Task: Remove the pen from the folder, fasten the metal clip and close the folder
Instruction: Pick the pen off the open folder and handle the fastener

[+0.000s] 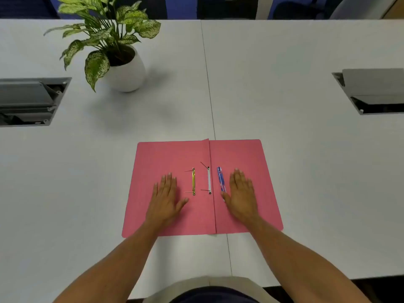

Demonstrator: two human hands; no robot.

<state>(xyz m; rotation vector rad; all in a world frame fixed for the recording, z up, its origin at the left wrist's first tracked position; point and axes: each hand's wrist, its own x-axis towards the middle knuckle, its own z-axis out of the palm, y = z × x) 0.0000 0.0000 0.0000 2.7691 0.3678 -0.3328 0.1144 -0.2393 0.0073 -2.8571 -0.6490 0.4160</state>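
Left hand (166, 194): flat, palm down, fingers extended and close together, thumb splayed toward the right; it holds nothing and rests on the left leaf of the folder (153, 162). Right hand (241, 193): likewise flat, palm down, fingers extended, holding nothing, resting on the right leaf. Its thumb lies just beside the near end of the pen (221, 179); contact cannot be confirmed.

Pen: blue patterned barrel, lying on the right leaf just right of the fold. Long axis runs near to far, leaning slightly left at the far end. Which end carries the tip cannot be told.

Metal clip, two parts. A yellow bar (193, 181) lies on the left leaf, between the left hand and the fold, long axis near to far, with two thin prongs pointing left from its ends. A white strip (209, 180) sits just left of the fold, parallel to the bar, with two thin prongs angled left. The two parts are apart; the clip is unfastened.

Folder: pink, open flat, fold running near to far, lying over the seam between two panels of the white table (306, 149).

Surroundings: a potted plant (122, 60) in a white pot stands far left. Open cable hatches are set in the table at left (30, 101) and right (371, 90). Dark blue furnishings beyond the far edge.
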